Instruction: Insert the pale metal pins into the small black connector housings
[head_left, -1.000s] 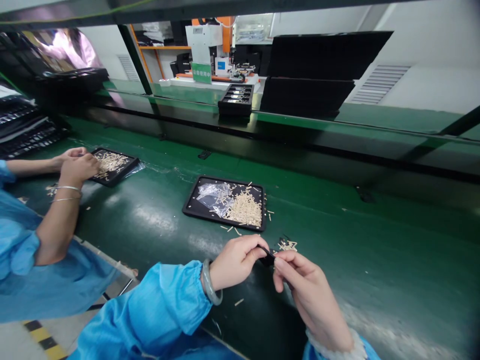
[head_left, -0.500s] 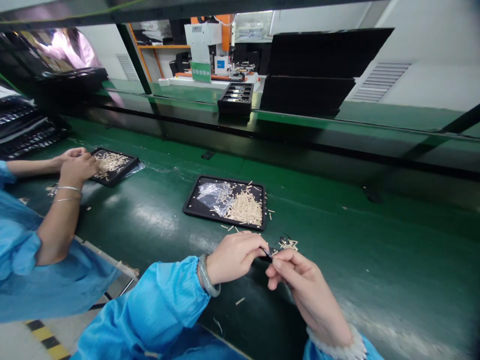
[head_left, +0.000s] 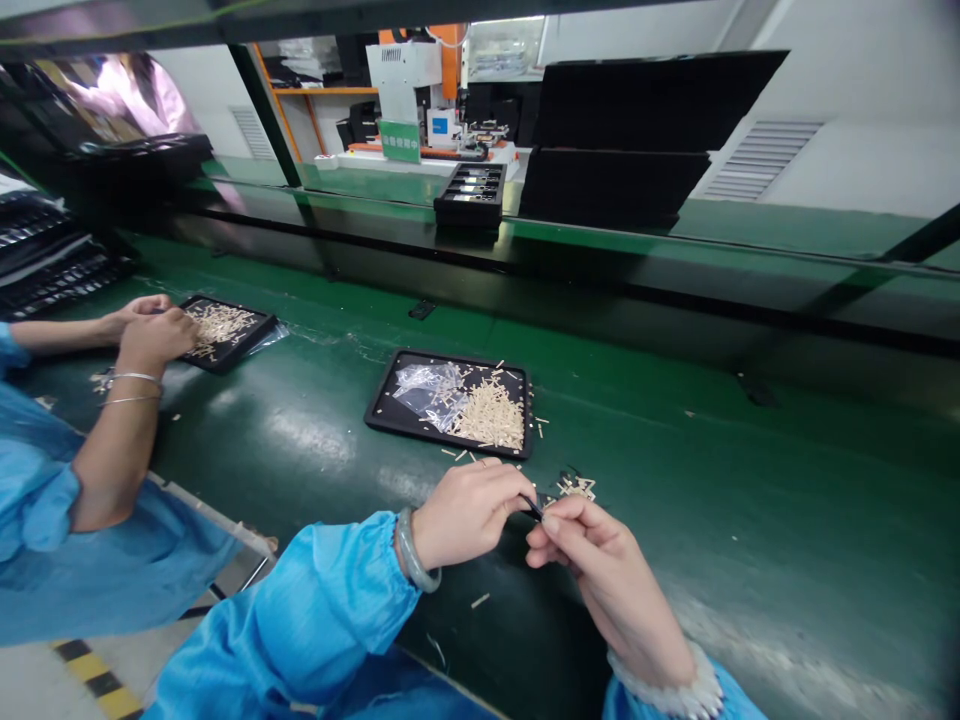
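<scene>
Leftmost, a co-worker's hands [head_left: 154, 330] in blue sleeves rest at the edge of a small black tray [head_left: 229, 335] heaped with pale sticks, both sitting on the green belt [head_left: 315, 440]. Nearer the middle lies a second black tray [head_left: 450, 405], flat on the belt, with a crumpled clear plastic bag [head_left: 427, 388] in its left half and a heap of pale sticks [head_left: 491, 415] in its right half; a few stray sticks lie on the belt just in front of it. Below that tray, the person's left hand [head_left: 469, 512], wrist ringed by a grey-green bangle [head_left: 409, 550], has its fingers curled and pressed together, pinching one end of a small dark part [head_left: 534, 508]. Directly beside it, the right hand [head_left: 592, 555] meets the left at that same part, thumb and forefinger closed on its other end, the remaining fingers folded under. So the part is held between both hands, just above the belt and in front of the middle tray. Just beyond the fingertips lies a small loose cluster of sticks [head_left: 576, 489] on the belt. Farther back, on the raised rail, stands a black compartment tray [head_left: 471, 197], and to its right two large dark panels [head_left: 630, 140].
</scene>
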